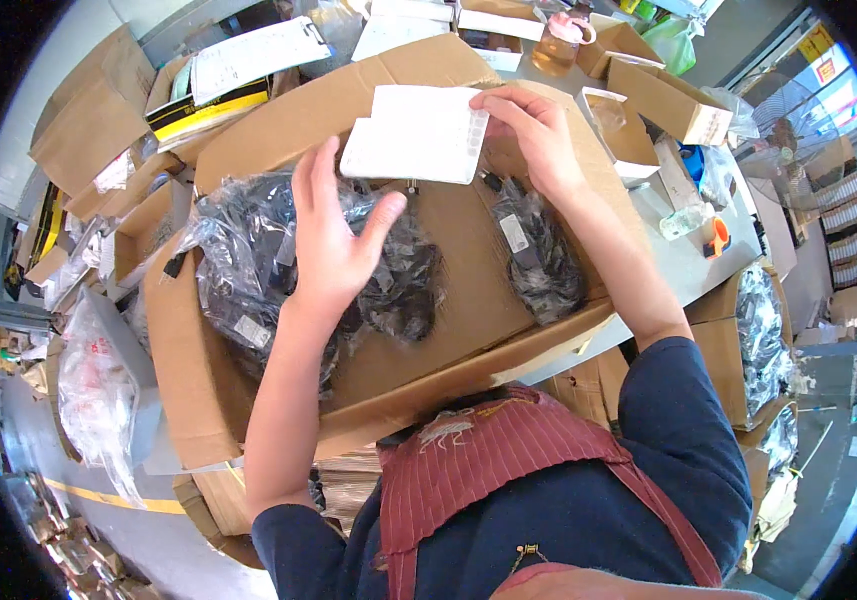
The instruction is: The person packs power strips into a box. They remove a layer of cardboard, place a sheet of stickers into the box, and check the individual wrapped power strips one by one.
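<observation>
A large open cardboard box [463,330] lies in front of me. Over its far side I hold some white paper sheets [413,140], offset from one another, with small printed marks along the right edge. My right hand [538,135] pinches their upper right corner between thumb and fingers. My left hand [343,235] is open beside the sheets, its thumb and fingers spread and apart from them. Below it, black cables in clear plastic bags [258,260] are heaped in the box's left part. Another bagged black cable [533,250] with a white label lies at the right.
Small open cartons [663,100], a pink-lidded bottle [558,45] and an orange-handled tool [716,238] sit on the table to the right. A clipboard with papers [258,58] rests on a box at the far left. More bagged goods [760,330] fill a carton at right.
</observation>
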A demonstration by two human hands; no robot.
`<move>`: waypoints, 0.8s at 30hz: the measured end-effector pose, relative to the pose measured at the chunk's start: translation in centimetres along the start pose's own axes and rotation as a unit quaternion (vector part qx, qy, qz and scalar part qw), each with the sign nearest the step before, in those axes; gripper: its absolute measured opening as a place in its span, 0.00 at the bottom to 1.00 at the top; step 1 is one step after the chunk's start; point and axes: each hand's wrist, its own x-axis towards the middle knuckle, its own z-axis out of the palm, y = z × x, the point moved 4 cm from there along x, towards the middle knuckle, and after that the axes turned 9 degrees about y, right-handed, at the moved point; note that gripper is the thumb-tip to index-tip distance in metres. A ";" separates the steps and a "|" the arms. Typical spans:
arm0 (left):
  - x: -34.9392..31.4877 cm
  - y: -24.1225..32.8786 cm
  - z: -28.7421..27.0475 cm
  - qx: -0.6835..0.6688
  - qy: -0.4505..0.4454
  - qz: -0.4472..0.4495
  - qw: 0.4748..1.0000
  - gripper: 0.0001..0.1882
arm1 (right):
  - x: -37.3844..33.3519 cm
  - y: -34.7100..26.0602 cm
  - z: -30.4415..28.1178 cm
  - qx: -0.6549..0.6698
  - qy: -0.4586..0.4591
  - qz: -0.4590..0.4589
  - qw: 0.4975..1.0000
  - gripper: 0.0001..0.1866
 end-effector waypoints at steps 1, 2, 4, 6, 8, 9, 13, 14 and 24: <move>0.6 1.3 -0.3 0.027 -0.002 0.043 0.999 0.41 | 0.0 0.2 0.0 0.012 -0.005 0.016 1.000 0.11; 0.6 1.6 -0.1 0.009 -0.016 0.041 0.999 0.42 | 0.0 0.4 0.1 0.023 -0.010 0.031 0.999 0.11; 0.6 2.2 0.2 0.031 -0.037 0.073 0.996 0.41 | -0.2 0.8 0.3 0.023 -0.018 0.028 0.999 0.11; 0.6 3.0 0.3 0.048 -0.038 0.095 0.994 0.37 | -0.5 0.8 0.6 0.023 -0.029 0.027 0.999 0.11; 0.4 2.9 0.4 0.057 -0.040 0.096 0.993 0.34 | -1.2 0.9 1.5 0.020 -0.071 0.076 0.994 0.12; 0.3 2.7 0.7 0.053 -0.035 0.119 0.991 0.29 | -1.5 0.9 1.7 0.023 -0.071 0.075 0.994 0.12; -0.3 1.9 0.9 0.010 -0.027 0.108 0.994 0.14 | -2.2 1.9 2.2 0.041 -0.115 0.119 0.985 0.12; -0.4 2.0 0.9 0.011 -0.028 0.109 0.994 0.14 | -2.1 1.9 2.3 -0.038 -0.134 0.039 0.990 0.11; -1.4 1.6 1.9 0.032 -0.171 -0.045 0.984 0.11 | -5.8 -2.0 5.4 -0.238 -0.283 -0.236 0.898 0.11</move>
